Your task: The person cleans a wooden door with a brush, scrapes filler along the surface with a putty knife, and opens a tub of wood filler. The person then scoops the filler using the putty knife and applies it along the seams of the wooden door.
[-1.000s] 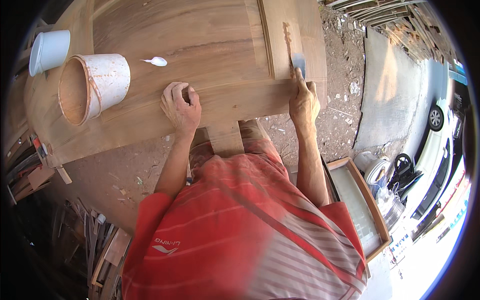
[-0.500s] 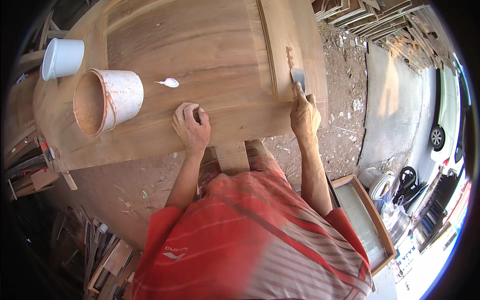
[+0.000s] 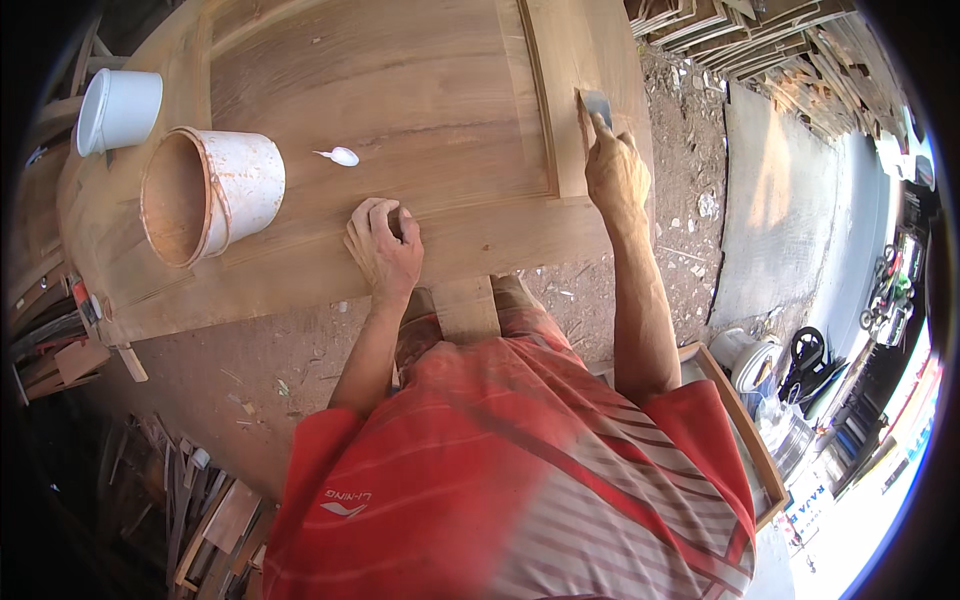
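One right hand (image 3: pixel 618 175) has its fingers closed round one scraper (image 3: pixel 596 106), whose blade is against the right part of one wooden panel (image 3: pixel 400 110). One left hand (image 3: pixel 384 245) rests near the panel's near edge, fingers half curled; I cannot tell whether they hold anything. Beyond it lies one spoon (image 3: pixel 344 156); farther left stand two pails, one stained (image 3: pixel 240 185), one cleaner (image 3: pixel 128 108).

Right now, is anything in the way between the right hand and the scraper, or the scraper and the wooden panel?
Nothing visible: the right hand grips the scraper over the wooden panel. The stained bucket sits well left.
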Demonstrator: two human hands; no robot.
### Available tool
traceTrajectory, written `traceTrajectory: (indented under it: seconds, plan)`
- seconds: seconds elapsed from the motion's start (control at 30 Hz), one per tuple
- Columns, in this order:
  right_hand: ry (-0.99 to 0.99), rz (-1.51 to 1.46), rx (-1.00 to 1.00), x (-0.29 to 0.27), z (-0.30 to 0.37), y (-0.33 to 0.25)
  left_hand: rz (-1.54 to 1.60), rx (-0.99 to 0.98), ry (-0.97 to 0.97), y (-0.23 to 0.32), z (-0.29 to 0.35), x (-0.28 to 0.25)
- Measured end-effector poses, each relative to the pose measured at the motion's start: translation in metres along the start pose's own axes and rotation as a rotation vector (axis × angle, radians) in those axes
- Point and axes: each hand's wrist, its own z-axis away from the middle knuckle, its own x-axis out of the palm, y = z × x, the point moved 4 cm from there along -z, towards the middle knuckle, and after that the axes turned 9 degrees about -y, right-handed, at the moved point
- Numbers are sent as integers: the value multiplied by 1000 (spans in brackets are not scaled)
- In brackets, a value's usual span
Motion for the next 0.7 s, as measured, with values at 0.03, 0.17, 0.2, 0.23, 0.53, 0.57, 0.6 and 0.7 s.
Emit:
traceTrajectory:
  seconds: [0.03,0.17,0.2,0.23,0.53,0.57,0.6,0.7]
  plan:
    - [8,1,-5,0,7,2,2,0,10,3,-4,0]
    - [-45,9,81,-1,17,7,-7,-29,-59,10,-1,-10]
    - [-22,6,41,-4,10,0,-5,-38,-35,10,-8,-10]
    - [1,3,0,-6,8,-4,-1,-38,-34,10,-4,-9]
    - [60,-27,11,8,5,-4,14,-18,-45,1,-7,-1]
    - [70,-31,-4,10,6,-3,0,-13,-38,3,-7,-2]
    - [18,-57,57,10,17,0,-8,-11,-50,8,0,-6]
    - [26,-35,108,4,-9,-2,-21,1,-20,10,-9,-9]
